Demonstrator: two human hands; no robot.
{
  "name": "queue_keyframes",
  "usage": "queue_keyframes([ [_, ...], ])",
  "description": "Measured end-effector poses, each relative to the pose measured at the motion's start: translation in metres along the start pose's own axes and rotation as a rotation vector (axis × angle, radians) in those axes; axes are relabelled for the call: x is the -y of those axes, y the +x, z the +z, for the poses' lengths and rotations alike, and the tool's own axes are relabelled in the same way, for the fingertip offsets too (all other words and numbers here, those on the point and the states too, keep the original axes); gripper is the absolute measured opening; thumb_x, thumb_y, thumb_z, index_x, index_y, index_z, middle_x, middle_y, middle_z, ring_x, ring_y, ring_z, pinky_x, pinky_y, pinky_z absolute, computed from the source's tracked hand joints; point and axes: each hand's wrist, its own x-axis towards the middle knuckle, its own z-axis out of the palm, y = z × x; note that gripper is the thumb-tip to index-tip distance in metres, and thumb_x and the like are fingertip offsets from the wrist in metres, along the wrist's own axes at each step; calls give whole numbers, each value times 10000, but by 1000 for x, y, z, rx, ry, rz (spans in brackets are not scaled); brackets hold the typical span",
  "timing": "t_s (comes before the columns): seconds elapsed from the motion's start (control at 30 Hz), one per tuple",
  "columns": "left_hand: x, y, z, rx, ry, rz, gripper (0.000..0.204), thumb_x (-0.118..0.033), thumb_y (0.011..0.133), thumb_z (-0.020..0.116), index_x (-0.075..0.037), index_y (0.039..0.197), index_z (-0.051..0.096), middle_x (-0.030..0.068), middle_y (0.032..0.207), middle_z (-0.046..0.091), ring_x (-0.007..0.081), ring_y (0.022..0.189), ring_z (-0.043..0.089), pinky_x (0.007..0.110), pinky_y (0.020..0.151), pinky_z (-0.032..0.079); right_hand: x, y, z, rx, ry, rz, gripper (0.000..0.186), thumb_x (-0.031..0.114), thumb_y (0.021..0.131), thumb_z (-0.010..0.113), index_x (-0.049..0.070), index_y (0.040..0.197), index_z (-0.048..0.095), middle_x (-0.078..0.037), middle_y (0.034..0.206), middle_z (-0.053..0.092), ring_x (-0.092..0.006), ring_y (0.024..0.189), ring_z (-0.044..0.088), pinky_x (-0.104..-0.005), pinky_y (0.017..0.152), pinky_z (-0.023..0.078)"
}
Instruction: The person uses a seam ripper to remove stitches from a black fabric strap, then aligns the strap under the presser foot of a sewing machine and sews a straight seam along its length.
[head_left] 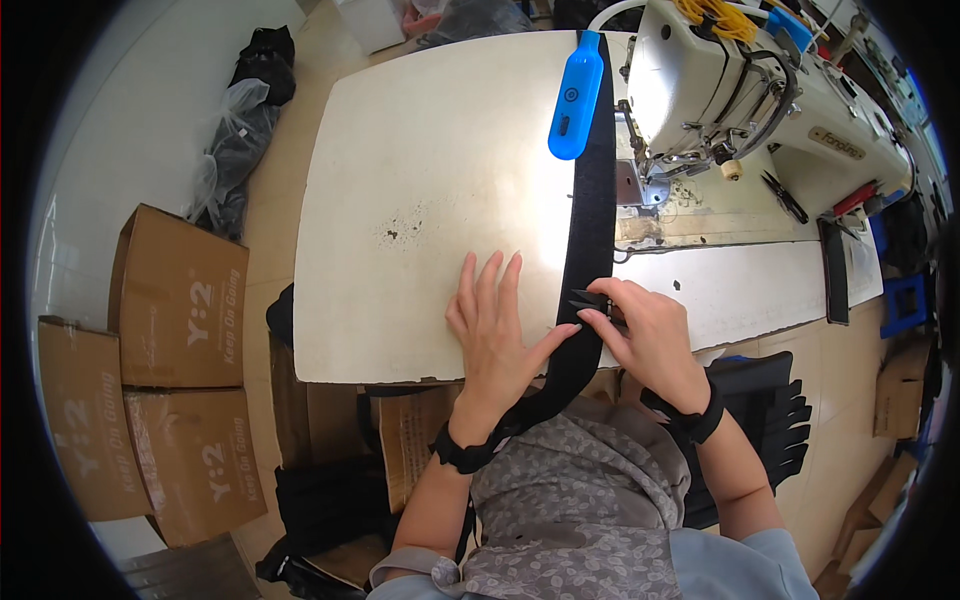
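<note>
A long black fabric strip (587, 215) runs down the white table (430, 150), past the sewing machine, and over the near edge toward my lap. My left hand (492, 335) lies flat with its fingers spread on the table; its thumb rests on the strip. Dark thread snips (583, 299) are pinched in my right hand (648, 325), their pointed blades over the strip and aimed left. My right fingers partly hide the snips' handle. I cannot tell whether the blades touch the fabric.
A sewing machine (820, 135) stands at the far right, a blue lamp (575, 105) hanging beside it. Another pair of black snips (785, 197) lies on its bed. Cardboard boxes (185, 300) are stacked at left. Black pieces (750, 420) hang at my right.
</note>
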Motion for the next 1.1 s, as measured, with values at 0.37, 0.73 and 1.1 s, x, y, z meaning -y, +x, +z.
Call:
queue_keyframes([
  [0.37, -1, 1, -1, 13, -2, -15, 882, -444, 722, 764, -34, 1393, 364, 160, 1414, 372, 379, 1362, 244, 520, 1027, 210, -2, 7, -3, 103, 372, 332, 265, 263, 829, 713, 75, 979, 600, -24, 572, 519, -132, 487, 491, -253, 492, 370],
  [0.73, -1, -1, 0, -1, -11, -16, 858, -456, 736, 748, -44, 1387, 372, 165, 1414, 368, 386, 1358, 241, 531, 1010, 222, -5, 9, -8, 130, 187, 227, 303, 322, 813, 726, 89, 930, 573, -39, 572, 557, -157, 506, 555, -268, 497, 412],
  [1.1, -2, -2, 1, 4, -18, -39, 861, -416, 720, 780, -45, 1385, 378, 149, 1414, 378, 358, 1374, 234, 499, 1065, 183, 1, 8, -6, 103, 60, 143, 315, 339, 807, 724, 82, 883, 557, -61, 618, 606, -197, 556, 615, -307, 513, 458],
])
